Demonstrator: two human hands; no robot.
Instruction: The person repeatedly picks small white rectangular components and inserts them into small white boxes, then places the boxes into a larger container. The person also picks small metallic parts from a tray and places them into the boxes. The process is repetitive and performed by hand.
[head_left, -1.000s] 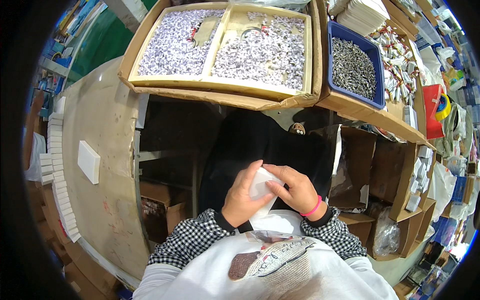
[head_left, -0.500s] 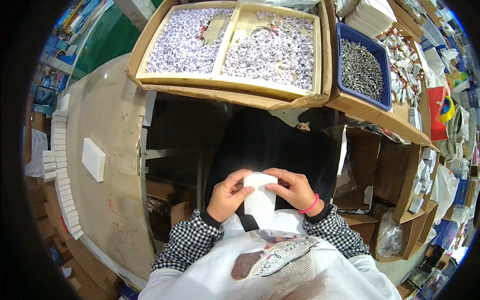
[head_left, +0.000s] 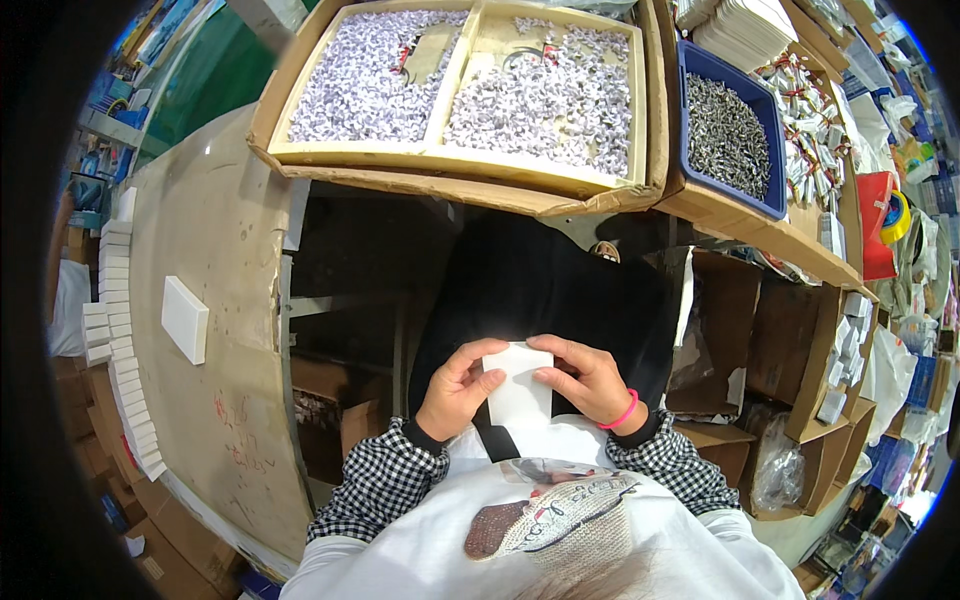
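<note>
From the head view I am watching two bare hands working low over the wearer's lap, near the middle of the scene. The left hand (head_left: pixel 452 392) is gripping the left edge of a white box (head_left: pixel 519 400), its thumb resting against the face and its fingers curling round the far corner. The right hand (head_left: pixel 592 385) is mirroring it on the right edge, thumb and fingers pinching the other far corner, with a pink band (head_left: pixel 629 409) circling its wrist. The box itself is sitting between them, in front of the dark trousers (head_left: pixel 530 280) and the white shirt (head_left: pixel 400 540); I am not managing to tell whether its far end is open or shut. To the left, a tan tabletop (head_left: pixel 225 230) is carrying a larger white box (head_left: pixel 185 320), lying flat and well apart from the hands, while a row of small white boxes (head_left: pixel 118 330) is lining its left edge. On the far side, a cream divided tray (head_left: pixel 635 110) is holding many small white pieces (head_left: pixel 545 115) in both compartments. Just right of it, a blue bin (head_left: pixel 777 160) is holding dark metallic parts (head_left: pixel 725 135), and farther right a yellow tape roll (head_left: pixel 897 218) is resting against something red.
</note>
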